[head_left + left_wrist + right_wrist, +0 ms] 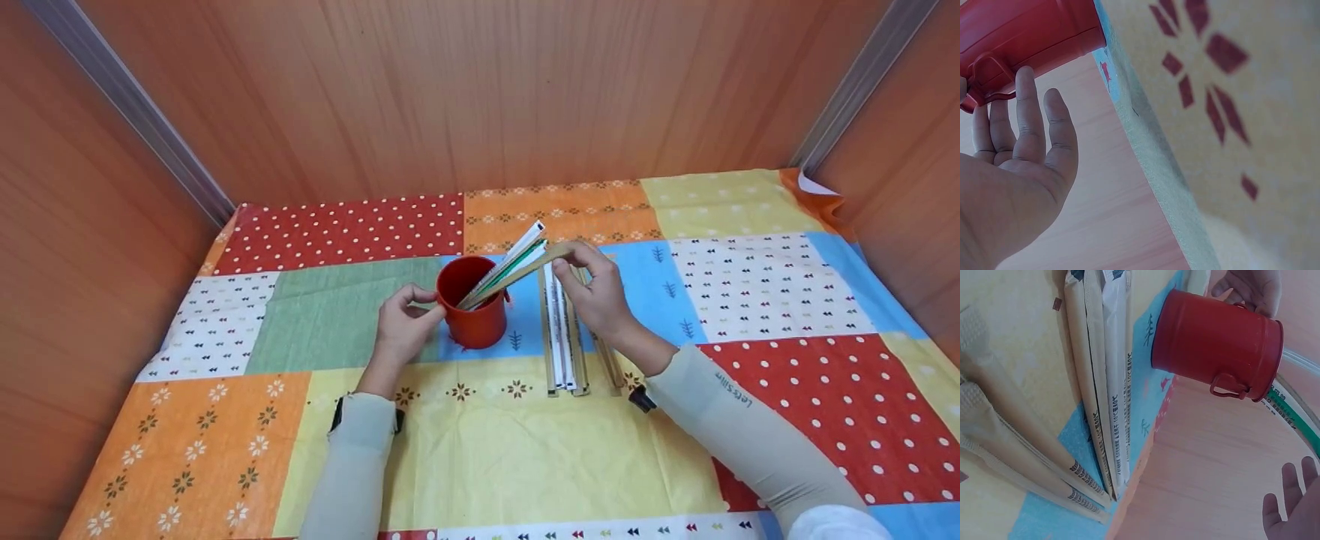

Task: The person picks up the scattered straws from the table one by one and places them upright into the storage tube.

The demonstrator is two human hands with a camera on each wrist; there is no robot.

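Observation:
A red metal cup (478, 328) with small side handles stands upright on the patchwork cloth. My left hand (401, 324) pinches it at its left side near the rim; in the left wrist view, the fingers lie by a handle (1002, 70). My right hand (600, 300) pinches the upper end of a brown paper-wrapped straw (527, 268), whose lower end is inside the cup. Several other wrapped straws (514, 249), white and green, lean out of the cup to the right. Their lower ends are hidden by the cup wall.
Right of the cup lies a row of white and brown wrapped straws (561, 345), partly under my right hand. More brown straws (609, 364) lie beside them at an angle. Wood-patterned panels (480, 97) enclose the back and sides of the cloth-covered table (525, 465).

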